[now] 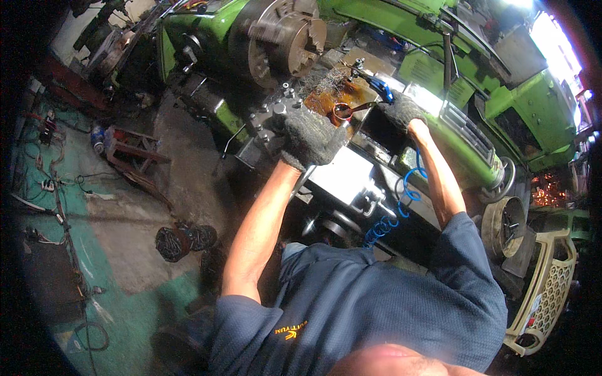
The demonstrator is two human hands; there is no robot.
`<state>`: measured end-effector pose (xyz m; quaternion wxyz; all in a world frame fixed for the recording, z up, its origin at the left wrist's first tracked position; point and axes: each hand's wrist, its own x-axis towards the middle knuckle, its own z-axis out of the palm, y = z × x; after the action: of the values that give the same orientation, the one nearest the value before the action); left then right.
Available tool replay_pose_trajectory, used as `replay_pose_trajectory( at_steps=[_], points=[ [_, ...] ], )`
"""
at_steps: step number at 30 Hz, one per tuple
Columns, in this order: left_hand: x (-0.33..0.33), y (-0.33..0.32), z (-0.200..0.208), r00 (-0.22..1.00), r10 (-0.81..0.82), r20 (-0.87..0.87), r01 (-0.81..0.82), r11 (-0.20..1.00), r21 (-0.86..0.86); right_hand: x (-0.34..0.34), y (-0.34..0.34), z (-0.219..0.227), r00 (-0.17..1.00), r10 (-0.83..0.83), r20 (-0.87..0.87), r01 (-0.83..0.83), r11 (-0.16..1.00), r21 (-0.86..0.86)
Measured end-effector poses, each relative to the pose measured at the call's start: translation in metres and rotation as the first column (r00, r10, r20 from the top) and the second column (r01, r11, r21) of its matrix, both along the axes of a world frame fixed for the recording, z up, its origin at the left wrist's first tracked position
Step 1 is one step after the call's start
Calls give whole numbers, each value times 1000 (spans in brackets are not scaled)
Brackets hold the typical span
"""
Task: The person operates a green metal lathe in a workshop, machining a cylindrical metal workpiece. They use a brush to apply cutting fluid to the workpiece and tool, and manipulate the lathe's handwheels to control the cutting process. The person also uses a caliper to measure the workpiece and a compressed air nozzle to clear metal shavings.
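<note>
My left hand point(310, 136), in a dark knitted glove, is closed round a metal lever point(341, 130) beside the lathe's tool post point(276, 116), with most of the lever hidden by the glove. My right hand point(402, 114), gloved alike, grips a blue air blow gun point(380, 88) whose thin nozzle points toward the chuck. A coiled blue hose point(411, 185) hangs below that hand. Between my hands stands a small reddish cup point(342, 113) with a dark-handled brush point(360, 107) in it, on an oily brown surface.
The lathe chuck point(257, 53) is at the far side, its jaws partly blurred. Metal shavings point(329, 81) lie near it. A green machine body point(520, 125) runs to the right, with a handwheel point(501, 182) and a round bin point(503, 225). Cables point(63, 213) cross the left floor.
</note>
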<state>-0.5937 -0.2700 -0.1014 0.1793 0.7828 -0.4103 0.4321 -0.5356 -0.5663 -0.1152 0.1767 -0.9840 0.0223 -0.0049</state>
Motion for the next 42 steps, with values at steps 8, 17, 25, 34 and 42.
replay_pose_trajectory(
  at_steps=[8, 17, 25, 34, 42],
  points=[
    [2, 4, -9, 999, 49, -1, -48, 994, 100, 10, 13, 3, 1000, 0, 23, -1, 1000, 16],
    [1, 2, 3, 997, -21, 71, 19, 999, 28, -10, 15, 15, 1000, -17, 8, 17, 1000, 5],
    [-5, 2, 20, 998, -10, 59, 12, 999, -35, 11, 14, 5, 998, -53, -22, 53, 998, -26],
    [1, 2, 2, 1000, -18, 1, 18, 1000, 13, 46, 11, 2, 988, 108, 108, -114, 992, 52],
    [-2, 0, 10, 999, 31, 27, -32, 999, 37, 10, 3, 26, 993, -49, -110, 38, 995, -94]
  ],
)
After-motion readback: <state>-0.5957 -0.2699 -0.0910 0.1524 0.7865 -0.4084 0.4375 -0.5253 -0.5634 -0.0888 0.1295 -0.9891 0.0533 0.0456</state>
